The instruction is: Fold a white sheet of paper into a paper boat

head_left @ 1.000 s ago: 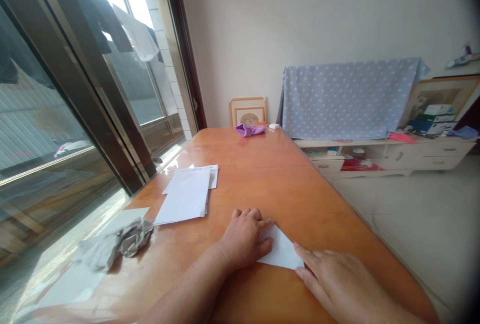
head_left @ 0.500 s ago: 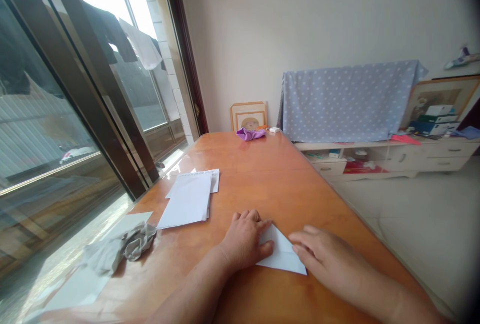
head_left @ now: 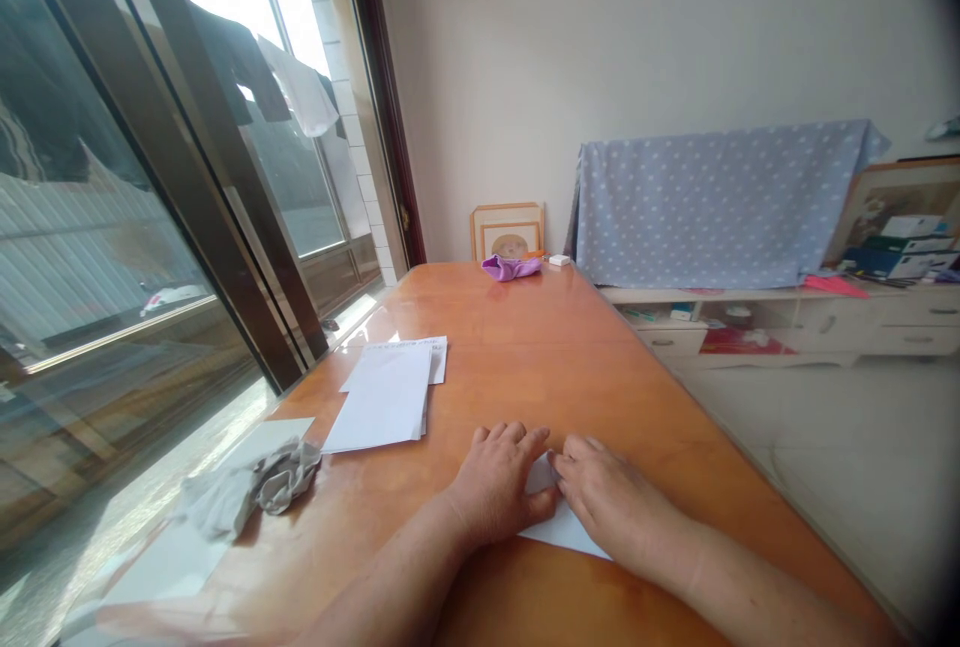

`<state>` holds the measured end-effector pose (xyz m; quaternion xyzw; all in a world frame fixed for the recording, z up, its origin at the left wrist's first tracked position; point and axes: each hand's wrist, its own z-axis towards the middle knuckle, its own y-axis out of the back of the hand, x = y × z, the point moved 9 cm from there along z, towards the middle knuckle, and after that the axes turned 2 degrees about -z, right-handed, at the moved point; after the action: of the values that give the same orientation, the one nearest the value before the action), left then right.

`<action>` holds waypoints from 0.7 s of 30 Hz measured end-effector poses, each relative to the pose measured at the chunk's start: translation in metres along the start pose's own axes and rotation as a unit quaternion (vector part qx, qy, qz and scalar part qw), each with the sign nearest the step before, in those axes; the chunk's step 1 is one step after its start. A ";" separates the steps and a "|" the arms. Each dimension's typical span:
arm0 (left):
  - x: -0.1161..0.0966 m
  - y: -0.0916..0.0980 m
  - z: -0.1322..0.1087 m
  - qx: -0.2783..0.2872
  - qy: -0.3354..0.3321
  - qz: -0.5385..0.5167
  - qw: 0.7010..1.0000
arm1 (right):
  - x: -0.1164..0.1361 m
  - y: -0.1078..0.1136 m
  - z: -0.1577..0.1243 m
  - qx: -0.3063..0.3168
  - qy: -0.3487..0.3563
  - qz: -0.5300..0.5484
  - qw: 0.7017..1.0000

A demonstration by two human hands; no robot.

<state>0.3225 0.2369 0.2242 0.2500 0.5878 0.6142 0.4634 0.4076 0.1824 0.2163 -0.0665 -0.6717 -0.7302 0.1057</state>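
Note:
A folded white sheet of paper (head_left: 568,529) lies on the table in front of me, with a slanted edge; much of it is covered by my hands. My left hand (head_left: 504,482) holds it down from the left, its fingers curled and its thumb resting on the paper. From the right, my right hand (head_left: 606,492) presses on the paper near its upper corner, fingers bent and close together. The fingertips of both hands almost meet at that corner.
A stack of white paper (head_left: 386,397) sits to the left on the wooden table (head_left: 525,357). Nearer lies a crumpled grey cloth (head_left: 281,477) over a pale sheet (head_left: 176,562). At the far end are a purple cloth (head_left: 511,268) and a small white box (head_left: 559,260).
My right hand has moved left and up along the paper's slanted edge, towards my left hand at the upper corner. My left hand stays on the paper. The view has turned slightly left.

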 end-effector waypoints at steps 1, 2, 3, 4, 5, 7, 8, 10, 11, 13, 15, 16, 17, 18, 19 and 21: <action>0.000 0.000 0.000 -0.006 0.001 -0.002 1.000 | 0.001 0.000 0.000 -0.002 -0.001 -0.008 1.000; 0.000 0.001 -0.001 -0.011 0.001 -0.003 1.000 | 0.002 0.001 0.001 -0.003 -0.002 -0.016 1.000; -0.001 0.002 -0.001 -0.015 0.000 -0.003 1.000 | 0.003 0.001 0.001 -0.004 -0.003 -0.023 1.000; -0.002 0.003 -0.002 -0.018 0.000 -0.003 1.000 | 0.004 0.002 0.001 -0.007 -0.002 -0.027 1.000; -0.004 0.004 -0.003 -0.021 0.001 -0.001 1.000 | 0.005 0.002 0.001 -0.011 0.000 -0.030 1.000; -0.007 0.006 -0.005 -0.027 0.012 0.015 0.999 | 0.006 0.003 0.001 -0.021 0.005 -0.027 0.999; -0.009 0.008 -0.005 -0.030 0.019 0.027 0.999 | 0.006 0.003 0.000 -0.025 0.007 -0.024 0.999; -0.013 0.008 -0.006 -0.030 0.030 0.058 0.997 | 0.004 0.002 -0.001 -0.032 0.007 -0.023 0.999; -0.015 0.008 -0.007 -0.027 0.032 0.072 0.997 | 0.003 0.001 -0.001 -0.033 0.006 -0.024 0.999; -0.020 0.007 -0.008 -0.018 0.031 0.093 0.995 | 0.002 0.000 -0.002 -0.032 0.006 -0.031 0.999; -0.023 0.006 -0.011 -0.008 0.026 0.108 0.994 | 0.002 -0.001 -0.002 -0.032 0.010 -0.040 0.999; -0.024 0.007 -0.014 -0.005 0.024 0.113 0.993 | 0.002 -0.001 -0.001 -0.032 0.013 -0.043 0.998; -0.025 0.008 -0.017 -0.005 0.023 0.116 0.993 | 0.003 -0.001 -0.001 -0.031 0.014 -0.045 0.998; -0.025 0.010 -0.022 -0.006 0.024 0.118 0.993 | 0.003 -0.001 -0.001 -0.031 0.014 -0.047 0.998; -0.024 0.012 -0.027 -0.008 0.027 0.117 0.993 | 0.003 -0.001 -0.001 -0.030 0.013 -0.048 0.998; -0.021 0.017 -0.039 -0.013 0.038 0.116 0.992 | 0.003 0.000 -0.002 -0.030 0.010 -0.049 0.998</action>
<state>0.2941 0.2020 0.2381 0.2871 0.5637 0.6805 0.3698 0.4050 0.1803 0.2163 -0.0294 -0.6512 -0.7547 0.0740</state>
